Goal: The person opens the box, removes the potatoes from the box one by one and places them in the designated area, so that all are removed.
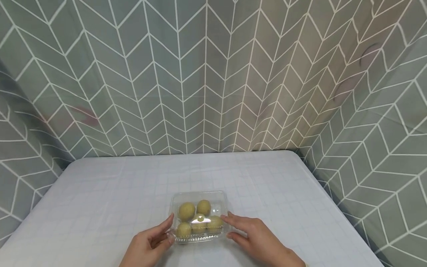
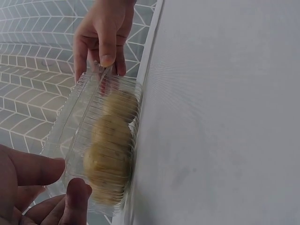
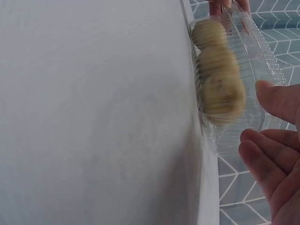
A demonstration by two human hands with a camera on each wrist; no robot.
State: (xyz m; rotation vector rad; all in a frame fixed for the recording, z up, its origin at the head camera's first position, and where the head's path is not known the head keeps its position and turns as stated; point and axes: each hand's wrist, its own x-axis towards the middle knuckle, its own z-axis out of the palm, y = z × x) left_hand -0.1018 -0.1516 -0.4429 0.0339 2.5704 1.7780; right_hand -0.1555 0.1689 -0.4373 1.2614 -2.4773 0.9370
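A clear plastic clamshell container [image 1: 216,196] with ridged walls lies on the white cloth in front of me. Inside it sit several round, yellowish, slightly speckled balls [image 1: 186,211], also visible through the ridged side in the left wrist view as balls [image 2: 107,161]. My left hand [image 1: 148,241] grips the container's left edge, thumb and fingers on either side of the rim. At the right edge, my right hand [image 1: 255,237] pinches the rim with its thumb and fingertips. The lid is over the balls, its rim close to the base's rim.
A white cloth [image 1: 110,200] with a faint grid covers the table. Behind the table and along its sides hang grey curtains [image 1: 200,92] with a white chevron pattern. The table's far edge [image 1: 186,154] runs close to the back curtain.
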